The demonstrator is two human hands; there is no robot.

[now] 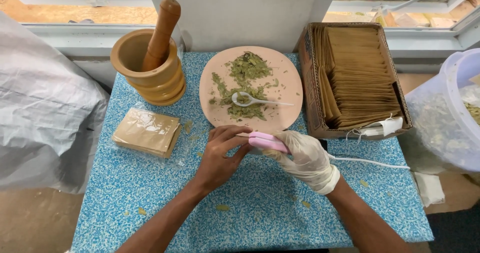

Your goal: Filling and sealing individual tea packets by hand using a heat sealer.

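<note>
My right hand (306, 158), in a white glove, grips a small pink clamp-like sealer (266, 141) whose white cord (370, 162) runs off to the right. My bare left hand (221, 155) rests its fingers against the sealer's left end; whatever sits between the jaws is hidden. Just behind the hands lies a pink round plate (285, 78) with dried green leaves (245, 80) and a white plastic spoon (250, 100) on it.
A wooden mortar (145, 68) with a pestle (161, 30) stands at the back left. A clear packet of brown sachets (147, 132) lies left of my hands. A cardboard box (312, 83) of brown sachets sits right; a plastic tub of leaves (450, 118) stands beyond the blue speckled table (250, 208).
</note>
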